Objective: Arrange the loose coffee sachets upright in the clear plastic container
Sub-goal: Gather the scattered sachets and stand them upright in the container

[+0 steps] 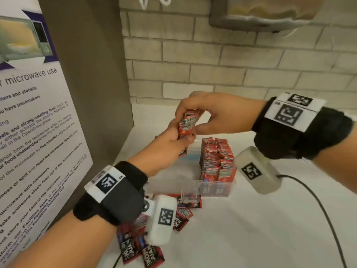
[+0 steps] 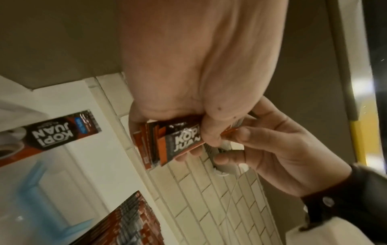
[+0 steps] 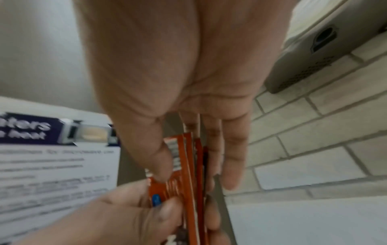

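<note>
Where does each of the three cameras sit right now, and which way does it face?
Head: on the head, facing forward and down at the clear container and loose sachets; both forearms show.
Left wrist: under the left hand, facing along the palm to the fingers.
Right wrist: under the right hand, facing along the palm towards the microwave poster.
Shared: all three show the sachet bundle, held by both hands.

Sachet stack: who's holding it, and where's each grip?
Both hands. Left hand grips the lower end of the sachet stack; right hand pinches its top end, above the clear container.
</note>
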